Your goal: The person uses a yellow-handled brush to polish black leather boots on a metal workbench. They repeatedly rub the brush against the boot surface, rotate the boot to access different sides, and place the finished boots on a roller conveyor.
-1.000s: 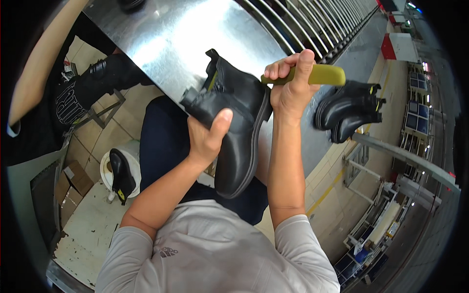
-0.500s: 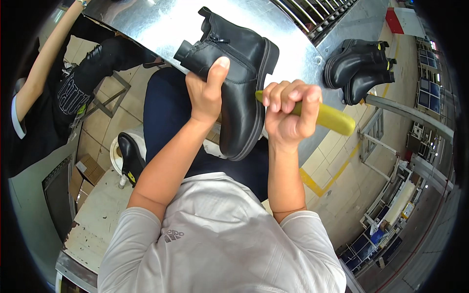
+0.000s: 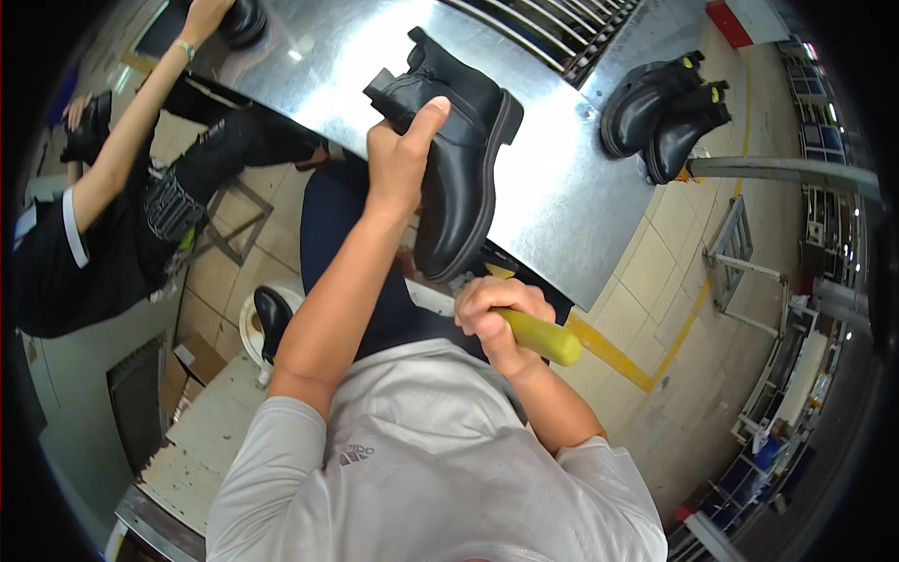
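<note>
Right hand (image 3: pixel 506 314) and its olive-green tool (image 3: pixel 548 339) have dropped from beside the sole of the black boot (image 3: pixel 459 178) since the earlier frame, and now sit short of the near edge of the metal table (image 3: pixel 562 220), just below the boot's toe. We see that fist closed firmly round the tool, its rounded end jutting out to the right; its other end is hidden from us. Left hand (image 3: pixel 401 159) is clamped on the boot's shaft, thumb laid along the upper side, fingers mostly out of sight underneath. We find the boot across the table's near edge: shaft and heel over the metal, toe pointing back past the edge, sole turned right. Whether it touches the table we cannot tell. Further out, we note two more black boots (image 3: pixel 660 112) close together by the table's right edge, and a slatted rack (image 3: pixel 567 33) along its far side. Toward the table's left end a co-worker's hand (image 3: pixel 204 17) is at another dark boot (image 3: pixel 245 23). Off the near edge, to the left and lower down, we record a single black boot (image 3: pixel 272 320) at a round white container (image 3: pixel 250 337). Beyond the table's near right corner, a yellow floor line (image 3: pixel 613 352).
</note>
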Demonstrator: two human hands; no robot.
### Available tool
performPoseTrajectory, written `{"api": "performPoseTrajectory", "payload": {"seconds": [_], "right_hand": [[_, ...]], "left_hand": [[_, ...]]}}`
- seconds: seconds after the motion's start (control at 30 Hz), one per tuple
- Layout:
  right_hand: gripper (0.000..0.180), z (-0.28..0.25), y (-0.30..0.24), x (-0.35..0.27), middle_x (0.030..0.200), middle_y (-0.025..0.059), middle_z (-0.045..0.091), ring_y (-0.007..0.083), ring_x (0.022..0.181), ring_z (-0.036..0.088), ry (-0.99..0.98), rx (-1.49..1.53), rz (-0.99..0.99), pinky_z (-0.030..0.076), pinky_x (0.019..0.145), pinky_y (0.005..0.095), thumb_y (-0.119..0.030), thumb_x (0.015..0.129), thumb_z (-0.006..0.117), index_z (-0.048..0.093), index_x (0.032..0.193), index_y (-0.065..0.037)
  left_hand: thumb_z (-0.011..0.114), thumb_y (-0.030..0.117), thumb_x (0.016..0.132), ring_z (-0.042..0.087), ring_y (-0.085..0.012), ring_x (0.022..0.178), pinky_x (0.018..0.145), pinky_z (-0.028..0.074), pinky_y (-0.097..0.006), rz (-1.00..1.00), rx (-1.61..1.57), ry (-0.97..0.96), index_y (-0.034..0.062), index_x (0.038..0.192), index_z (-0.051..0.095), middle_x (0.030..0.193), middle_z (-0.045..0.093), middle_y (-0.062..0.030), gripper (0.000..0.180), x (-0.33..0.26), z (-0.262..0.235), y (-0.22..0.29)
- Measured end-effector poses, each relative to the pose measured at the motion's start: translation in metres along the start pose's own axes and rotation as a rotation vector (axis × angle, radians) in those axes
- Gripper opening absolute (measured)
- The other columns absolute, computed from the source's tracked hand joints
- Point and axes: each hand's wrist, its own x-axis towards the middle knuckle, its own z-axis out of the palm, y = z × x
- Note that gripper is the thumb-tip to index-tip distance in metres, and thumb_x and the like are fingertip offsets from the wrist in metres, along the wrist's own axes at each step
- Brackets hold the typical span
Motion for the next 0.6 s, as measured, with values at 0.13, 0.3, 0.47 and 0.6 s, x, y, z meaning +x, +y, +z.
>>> {"api": "performPoseTrajectory", "payload": {"seconds": [0.13, 0.3, 0.47, 0.6], "right_hand": [[0.063, -0.027, -0.003, -0.026, 0.079, 0.0065, 0.062, 0.0141, 0.072, 0.061, 0.182, 0.116, 0.198, 0.05, 0.068, 0.0269, -0.04, 0.102, 0.065, 0.045, 0.143, 0.004], [0.044, -0.081, 0.003, -0.012, 0.071, 0.0052, 0.058, 0.0142, 0.061, 0.057, 0.542, 0.07, 0.142, 0.05, 0.062, 0.0286, -0.021, 0.104, 0.062, 0.047, 0.136, 0.006], [0.03, -0.117, 0.035, 0.034, 0.056, -0.0017, 0.041, 0.0092, 0.042, 0.04, 0.86, 0.531, 0.232, 0.035, 0.039, 0.0273, -0.031, 0.1, 0.068, 0.054, 0.096, -0.005], [0.033, -0.125, 0.058, 0.074, 0.054, -0.0026, 0.038, 0.0101, 0.039, 0.038, 0.909, 0.69, 0.254, 0.035, 0.038, 0.0284, -0.034, 0.104, 0.061, 0.05, 0.082, -0.012]], "left_hand": [[0.085, 0.016, 0.084, 0.068, -0.0117, 0.086, 0.079, 0.054, -0.027, 0.002, 0.387, -0.539, -0.0024, 0.109, 0.074, 0.097, 0.076, -0.0056, 0.033, 0.021, -0.003, 0.05], [0.077, -0.005, 0.073, 0.065, -0.0177, 0.116, 0.104, 0.05, -0.034, 0.246, 0.702, -1.142, 0.0029, 0.128, 0.067, 0.122, 0.072, -0.0079, 0.057, 0.039, 0.005, 0.084], [0.069, -0.011, 0.078, 0.06, -0.0234, 0.127, 0.11, 0.047, -0.036, 0.061, 0.706, -0.984, 0.0, 0.137, 0.058, 0.138, 0.062, -0.0125, 0.061, 0.033, -0.004, 0.049], [0.072, -0.012, 0.074, 0.059, -0.0248, 0.129, 0.109, 0.049, -0.039, 0.023, 0.734, -0.93, 0.0, 0.139, 0.052, 0.136, 0.062, -0.0161, 0.069, 0.038, 0.006, 0.036]]}}
